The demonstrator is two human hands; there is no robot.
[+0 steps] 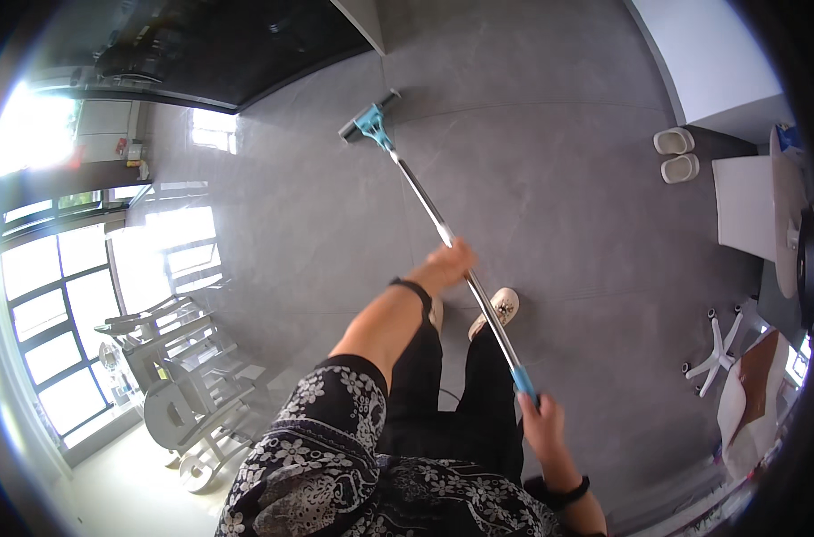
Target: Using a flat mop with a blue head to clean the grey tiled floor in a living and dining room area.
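Observation:
A sponge mop (425, 199) with a long silver pole runs slantwise across the grey tiled floor in front of me. Its teal head (371, 121) and dark roller-like sponge rest on the floor at the far end. Midway along the pole, my left hand (450, 259) is closed around the metal. My right hand (542, 422) grips the teal handle end, close to my right hip. The fingers of both hands are wrapped and partly hidden.
Pale slippers (677, 156) lie at the far right beside a white cabinet (720, 63). A swivel chair base (716, 356) stands on the right. Grey exercise equipment (179, 394) stands at left by the windows (62, 313). My shoe (496, 311) is near the pole.

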